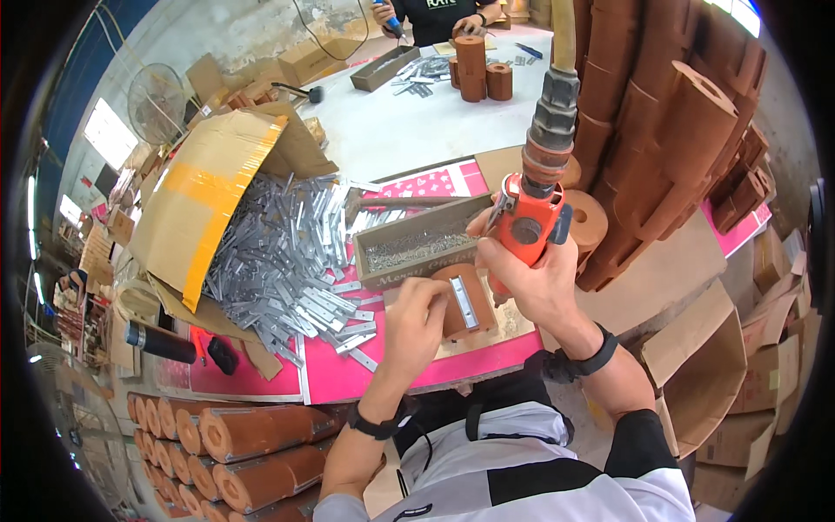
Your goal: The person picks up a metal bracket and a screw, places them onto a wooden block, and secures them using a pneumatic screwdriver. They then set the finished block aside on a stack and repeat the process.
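My right hand (544, 278) is wrapped round an orange-red power tool (524, 228). A dark ribbed sleeve and a pale tube rise from the tool to the top edge. Below it, a short brown cylinder (457, 326) lies on a pale board at the table's near edge, with a silver metal strip (466, 302) along its upper side. My left hand (413, 326) is at the cylinder's left side, its fingertips bent together; what they pinch, if anything, is too small to make out. Behind the cylinder stands a long box (422, 246) of small metal pieces, probably screws.
Loose metal strips (287, 252) spill from a cardboard box (204, 191) on the left. Brown cylinders (661, 165) are stacked high at right, more (261, 435) at lower left. Across the white table (374, 130), a co-worker (435, 22) holds a blue tool. An open carton (704, 365) stands lower right.
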`<state>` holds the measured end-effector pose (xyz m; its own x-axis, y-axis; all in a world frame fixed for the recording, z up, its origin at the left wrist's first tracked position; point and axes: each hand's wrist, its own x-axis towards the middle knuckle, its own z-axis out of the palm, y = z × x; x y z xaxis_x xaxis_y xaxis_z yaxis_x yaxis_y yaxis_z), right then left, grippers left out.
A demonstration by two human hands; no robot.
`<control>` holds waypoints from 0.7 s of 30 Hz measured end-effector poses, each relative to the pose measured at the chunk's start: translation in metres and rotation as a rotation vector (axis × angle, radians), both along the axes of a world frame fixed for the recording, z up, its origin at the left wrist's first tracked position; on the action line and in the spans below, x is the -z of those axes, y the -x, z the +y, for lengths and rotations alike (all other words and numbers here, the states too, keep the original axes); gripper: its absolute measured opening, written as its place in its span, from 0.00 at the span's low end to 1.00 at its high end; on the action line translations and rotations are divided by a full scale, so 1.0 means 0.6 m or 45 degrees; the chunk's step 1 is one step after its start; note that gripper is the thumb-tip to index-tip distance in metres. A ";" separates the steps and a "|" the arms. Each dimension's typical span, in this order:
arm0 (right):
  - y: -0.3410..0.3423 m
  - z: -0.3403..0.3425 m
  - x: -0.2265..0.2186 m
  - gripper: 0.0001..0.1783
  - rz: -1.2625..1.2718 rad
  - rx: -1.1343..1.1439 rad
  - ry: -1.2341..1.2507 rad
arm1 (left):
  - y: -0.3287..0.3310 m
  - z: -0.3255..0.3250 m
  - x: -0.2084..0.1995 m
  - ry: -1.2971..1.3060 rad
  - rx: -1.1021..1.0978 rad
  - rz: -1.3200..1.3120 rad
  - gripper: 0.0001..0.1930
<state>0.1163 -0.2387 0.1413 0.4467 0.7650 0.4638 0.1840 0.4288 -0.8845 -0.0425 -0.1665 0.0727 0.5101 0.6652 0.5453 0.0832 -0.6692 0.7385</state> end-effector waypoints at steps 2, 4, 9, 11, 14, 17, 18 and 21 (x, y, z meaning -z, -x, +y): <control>-0.003 0.003 -0.001 0.20 -0.002 0.029 0.000 | -0.007 0.006 0.014 0.022 -0.036 0.209 0.06; -0.004 0.003 -0.001 0.20 -0.006 0.010 0.022 | -0.004 -0.004 0.016 0.062 -0.079 0.094 0.07; -0.005 0.005 0.004 0.18 -0.015 0.036 0.009 | -0.004 0.004 0.031 0.023 -0.089 0.167 0.07; 0.002 0.005 0.003 0.17 0.015 0.017 -0.010 | 0.003 0.002 0.035 0.036 -0.135 0.083 0.07; -0.004 0.012 0.012 0.18 -0.064 0.037 0.024 | 0.000 0.024 0.045 0.081 -0.009 0.210 0.07; -0.001 0.010 0.007 0.20 -0.052 0.018 0.039 | 0.010 0.015 -0.002 0.099 -0.120 -0.013 0.06; 0.000 0.007 0.007 0.20 -0.064 0.018 0.035 | 0.013 0.016 -0.003 0.096 -0.120 -0.026 0.06; 0.003 0.011 0.009 0.21 0.002 -0.004 0.006 | 0.022 0.017 0.004 0.131 -0.061 -0.024 0.06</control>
<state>0.1147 -0.2320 0.1361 0.4452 0.7686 0.4593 0.1813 0.4250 -0.8869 -0.0556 -0.1562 0.0702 0.4667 0.7417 0.4817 0.0991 -0.5851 0.8049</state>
